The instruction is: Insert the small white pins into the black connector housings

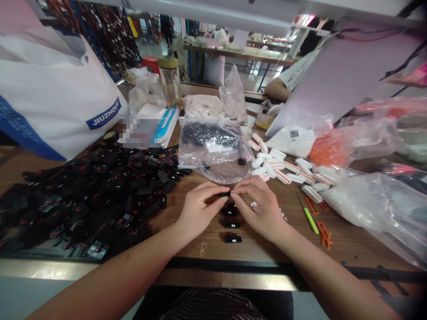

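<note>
My left hand (pixel 201 204) pinches a small black connector (pixel 224 194) between thumb and fingers. From the other side, my right hand (pixel 258 205) has its fingertips pressed together at the connector's right end; whether they hold a tiny part is hidden. Below, in a column on the wooden table, lie more black connectors, among them a middle one (pixel 232 225) and a front one (pixel 233 239), each with white dots. Small white pieces (pixel 254 204) lie under my right hand. A clear bag of black parts (pixel 213 138) sits just beyond both hands.
A large pile of black connectors (pixel 133 178) covers the left. White parts with orange strips (pixel 276 165), a green-handled tool (pixel 311 221), orange frames (pixel 324 235) and plastic bags (pixel 380 200) lie right. A bottle (pixel 170 80) stands behind; a person's arm (pixel 278 89) shows beyond.
</note>
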The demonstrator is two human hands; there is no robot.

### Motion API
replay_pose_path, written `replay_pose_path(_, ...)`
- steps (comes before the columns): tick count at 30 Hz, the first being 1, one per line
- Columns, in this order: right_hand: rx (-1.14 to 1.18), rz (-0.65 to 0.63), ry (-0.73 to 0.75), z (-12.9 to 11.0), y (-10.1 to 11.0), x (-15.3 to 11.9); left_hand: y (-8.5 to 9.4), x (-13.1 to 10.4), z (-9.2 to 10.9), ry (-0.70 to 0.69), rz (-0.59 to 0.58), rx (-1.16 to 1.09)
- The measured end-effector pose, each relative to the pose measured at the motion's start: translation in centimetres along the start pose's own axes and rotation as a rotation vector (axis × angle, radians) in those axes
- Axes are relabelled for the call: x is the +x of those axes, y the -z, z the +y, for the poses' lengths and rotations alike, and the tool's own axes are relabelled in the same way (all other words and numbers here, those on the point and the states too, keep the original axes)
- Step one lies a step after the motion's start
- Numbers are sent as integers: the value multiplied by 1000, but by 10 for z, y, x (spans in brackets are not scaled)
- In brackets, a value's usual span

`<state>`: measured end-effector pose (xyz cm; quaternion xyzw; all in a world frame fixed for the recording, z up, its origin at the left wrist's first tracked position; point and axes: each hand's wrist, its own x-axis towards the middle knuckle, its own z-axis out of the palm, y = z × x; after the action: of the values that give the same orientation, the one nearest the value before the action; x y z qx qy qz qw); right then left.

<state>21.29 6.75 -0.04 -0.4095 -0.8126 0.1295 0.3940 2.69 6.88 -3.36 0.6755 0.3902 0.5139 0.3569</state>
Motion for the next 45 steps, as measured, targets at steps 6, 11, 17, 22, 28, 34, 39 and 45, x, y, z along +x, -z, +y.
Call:
replay_pose_path(6, 26, 20, -14, -2, 1, 0, 0, 0, 0, 2, -1, -14)
replay_pose_path(11, 27, -8, -9, 1, 0, 1, 0, -1, 1, -3, 8, 2)
replay_pose_path(17, -8, -29, 41, 3, -3, 0, -1, -1, 0, 24, 6, -22)
replay_pose_path(22, -48, -2, 138, 6, -1, -4, -1, 0, -2, 53, 24, -23)
replay_pose_path(28, -142, -62, 146, 3, -5, -5, 0, -2, -7, 91, -2, -42)
replay_pose_path(34, -26, -60, -51, 2, 24, 1, 1, -2, -10, 143, 20, -78)
replay_pose_path(39, -263, -292, -445, 36, 84, -16, 2, -1, -4, 129, 42, -29)
replay_pose_path(45, -324, -492, -658, 59, 106, -52, 2, -1, -2, 104, 33, -8)
